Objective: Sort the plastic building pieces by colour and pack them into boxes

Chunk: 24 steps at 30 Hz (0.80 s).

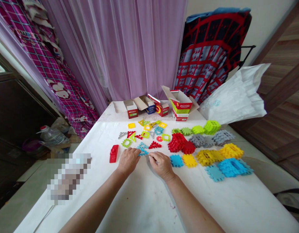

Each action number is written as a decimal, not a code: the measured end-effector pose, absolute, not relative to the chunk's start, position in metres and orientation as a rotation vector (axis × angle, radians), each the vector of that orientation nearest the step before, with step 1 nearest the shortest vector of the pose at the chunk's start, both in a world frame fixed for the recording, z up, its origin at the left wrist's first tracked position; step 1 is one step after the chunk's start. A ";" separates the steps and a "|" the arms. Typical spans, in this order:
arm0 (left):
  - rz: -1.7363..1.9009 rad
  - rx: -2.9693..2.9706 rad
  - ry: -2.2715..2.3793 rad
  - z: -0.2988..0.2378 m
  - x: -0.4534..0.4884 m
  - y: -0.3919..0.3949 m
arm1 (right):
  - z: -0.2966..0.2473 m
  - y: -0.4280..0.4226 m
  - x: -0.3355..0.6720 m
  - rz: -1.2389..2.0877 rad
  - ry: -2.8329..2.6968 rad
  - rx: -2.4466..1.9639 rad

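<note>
Both hands meet over a small light-blue triangular plastic interlocking piece [142, 149] near the middle of the white cloth-covered table [144, 200]: the left hand [128, 160] lies palm down with its fingertips curled onto the piece's left side, and the right hand [161, 163] pinches in from the right, thumb and forefinger narrowed toward the same piece. How firmly either hand has it cannot be told, since the fingers cover the contact; it looks like a light fingertip hold on the piece as it lies on the table, not a full grasp. To handle such a toothed piece well, I judge it best to pinch it by its flat faces, keep it level with the cloth, and line up the notched edges squarely before pressing, so the teeth mesh without bending. Just left of the left hand lies a red plastic block-shaped toy part [113, 153], apart from the fingers. Beyond the hands a scatter of small open-frame pieces in yellow, green, grey and red [144, 132] spreads across the table, including a red triangular piece [155, 145] just behind the right hand. To the right sit a blue square toothed tile [176, 160] and a yellow square toothed tile [189, 160], then sorted heaps: a red pile [179, 143], a grey pile [211, 139], a green pile [202, 128], a yellow pile [219, 153] and a blue pile [230, 168]. At the far edge stand opened small cardboard boxes [161, 106], with a white paper bag [234, 97] beside them.
</note>
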<state>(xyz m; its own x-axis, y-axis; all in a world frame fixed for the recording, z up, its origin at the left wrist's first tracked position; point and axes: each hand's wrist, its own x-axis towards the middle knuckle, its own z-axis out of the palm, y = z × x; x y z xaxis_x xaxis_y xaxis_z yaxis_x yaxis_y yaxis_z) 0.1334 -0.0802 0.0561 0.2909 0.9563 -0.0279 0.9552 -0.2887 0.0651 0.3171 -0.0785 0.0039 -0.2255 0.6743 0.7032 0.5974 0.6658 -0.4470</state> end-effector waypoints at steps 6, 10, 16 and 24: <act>-0.033 2.561 1.729 0.058 0.128 -0.076 | 0.007 -0.078 0.319 0.058 -1.887 -0.997; -0.035 2.589 1.693 0.057 0.123 -0.078 | 0.007 -0.078 0.319 0.054 -1.880 -1.000; 0.059 2.585 1.730 0.058 0.125 -0.076 | 0.005 -0.078 0.319 0.062 -1.889 -0.993; 0.063 2.511 1.850 0.061 0.135 -0.055 | 0.005 -0.078 0.319 0.062 -1.898 -1.001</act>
